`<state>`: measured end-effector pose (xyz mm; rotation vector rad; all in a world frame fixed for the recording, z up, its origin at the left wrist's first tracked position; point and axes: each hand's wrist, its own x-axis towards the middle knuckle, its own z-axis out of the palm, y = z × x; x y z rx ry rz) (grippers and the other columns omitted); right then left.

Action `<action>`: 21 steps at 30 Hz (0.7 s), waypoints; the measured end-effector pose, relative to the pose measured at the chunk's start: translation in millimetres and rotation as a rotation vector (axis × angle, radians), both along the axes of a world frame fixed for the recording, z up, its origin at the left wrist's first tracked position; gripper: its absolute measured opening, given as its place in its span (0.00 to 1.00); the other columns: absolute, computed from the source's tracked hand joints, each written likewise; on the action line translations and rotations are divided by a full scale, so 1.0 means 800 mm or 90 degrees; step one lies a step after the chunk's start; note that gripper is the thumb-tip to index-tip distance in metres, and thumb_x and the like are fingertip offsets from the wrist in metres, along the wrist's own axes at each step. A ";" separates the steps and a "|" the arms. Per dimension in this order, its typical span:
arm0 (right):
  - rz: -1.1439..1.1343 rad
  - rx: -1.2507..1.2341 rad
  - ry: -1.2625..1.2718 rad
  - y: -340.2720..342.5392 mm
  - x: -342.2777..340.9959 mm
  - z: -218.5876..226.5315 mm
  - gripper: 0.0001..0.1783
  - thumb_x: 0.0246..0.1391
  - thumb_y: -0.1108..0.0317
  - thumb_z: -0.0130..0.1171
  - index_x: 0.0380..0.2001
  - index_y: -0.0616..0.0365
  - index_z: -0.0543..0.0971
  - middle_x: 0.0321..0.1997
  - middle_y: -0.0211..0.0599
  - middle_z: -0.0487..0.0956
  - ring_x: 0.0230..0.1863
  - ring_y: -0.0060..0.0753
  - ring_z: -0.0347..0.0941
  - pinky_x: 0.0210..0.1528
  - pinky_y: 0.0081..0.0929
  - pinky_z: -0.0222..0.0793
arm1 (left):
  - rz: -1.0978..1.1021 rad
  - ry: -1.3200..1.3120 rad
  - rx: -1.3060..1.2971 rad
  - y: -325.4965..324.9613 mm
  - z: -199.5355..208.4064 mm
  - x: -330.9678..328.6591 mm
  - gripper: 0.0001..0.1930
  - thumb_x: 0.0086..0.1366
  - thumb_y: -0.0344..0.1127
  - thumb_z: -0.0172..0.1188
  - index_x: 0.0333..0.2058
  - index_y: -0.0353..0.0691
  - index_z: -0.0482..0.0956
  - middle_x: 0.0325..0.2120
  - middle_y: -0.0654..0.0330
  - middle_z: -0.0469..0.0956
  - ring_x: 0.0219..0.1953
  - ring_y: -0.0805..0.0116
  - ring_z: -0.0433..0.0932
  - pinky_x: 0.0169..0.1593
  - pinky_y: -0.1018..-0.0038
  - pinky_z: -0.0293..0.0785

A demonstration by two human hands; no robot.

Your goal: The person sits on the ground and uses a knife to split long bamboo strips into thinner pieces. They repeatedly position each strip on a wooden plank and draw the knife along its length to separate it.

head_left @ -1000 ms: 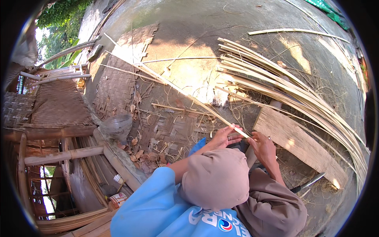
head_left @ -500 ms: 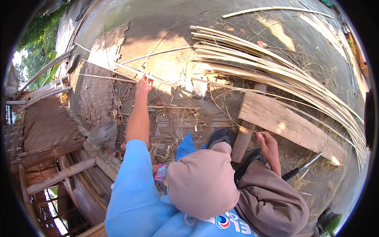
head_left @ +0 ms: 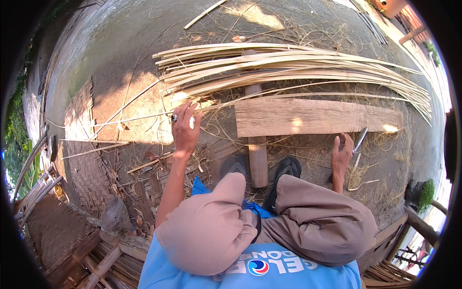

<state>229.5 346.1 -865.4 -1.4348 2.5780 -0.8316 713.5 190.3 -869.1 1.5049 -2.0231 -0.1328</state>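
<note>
My left hand (head_left: 185, 129) is palm down with its fingers spread, over a thin pale bamboo strip (head_left: 139, 117). The strip passes at the fingers and runs on toward the plank; no closed grip on it shows. My right hand (head_left: 341, 153) is beside the near edge of the wooden plank (head_left: 313, 117), fingers apart and slightly bent. Just right of those fingers the blade of a knife (head_left: 360, 139) points away from me. The hand hides the knife's handle, and I see nothing between the fingers.
Beyond the plank lies a bundle of long split bamboo strips (head_left: 269, 62). A wooden post (head_left: 258, 166) supports the plank, between my feet. Woven bamboo matting (head_left: 82, 166) and loose strips (head_left: 98, 149) lie on the left. Curly shavings litter the ground.
The view has turned to the right. My left hand has come closer and its fingers have spread from around a strip. My right hand has moved forward to the knife beside the plank.
</note>
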 end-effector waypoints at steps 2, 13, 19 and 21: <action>-0.147 0.082 0.044 0.034 -0.059 -0.045 0.31 0.68 0.51 0.55 0.64 0.64 0.69 0.70 0.61 0.64 0.72 0.59 0.60 0.69 0.49 0.60 | -0.050 -0.048 0.035 -0.028 -0.004 -0.024 0.13 0.69 0.38 0.63 0.48 0.39 0.83 0.48 0.53 0.83 0.53 0.52 0.79 0.58 0.57 0.73; -0.290 0.233 -0.064 0.107 -0.094 -0.123 0.34 0.66 0.59 0.56 0.67 0.69 0.63 0.59 0.65 0.75 0.57 0.65 0.75 0.55 0.54 0.72 | -0.135 -0.203 0.422 -0.107 -0.024 -0.074 0.12 0.64 0.47 0.68 0.39 0.46 0.88 0.32 0.52 0.86 0.37 0.50 0.84 0.41 0.58 0.77; -0.281 0.187 -0.040 0.110 -0.089 -0.130 0.33 0.65 0.60 0.58 0.65 0.70 0.64 0.55 0.65 0.77 0.51 0.67 0.78 0.51 0.55 0.74 | -0.189 -0.232 0.149 -0.121 -0.029 -0.047 0.15 0.68 0.47 0.63 0.45 0.45 0.88 0.30 0.47 0.84 0.33 0.44 0.82 0.38 0.55 0.76; -0.297 0.193 -0.055 0.117 -0.090 -0.118 0.31 0.65 0.61 0.59 0.63 0.70 0.65 0.56 0.65 0.76 0.51 0.68 0.78 0.51 0.55 0.75 | -0.172 -0.301 0.116 -0.128 -0.006 -0.053 0.14 0.69 0.46 0.62 0.47 0.47 0.87 0.35 0.51 0.86 0.38 0.52 0.83 0.48 0.57 0.73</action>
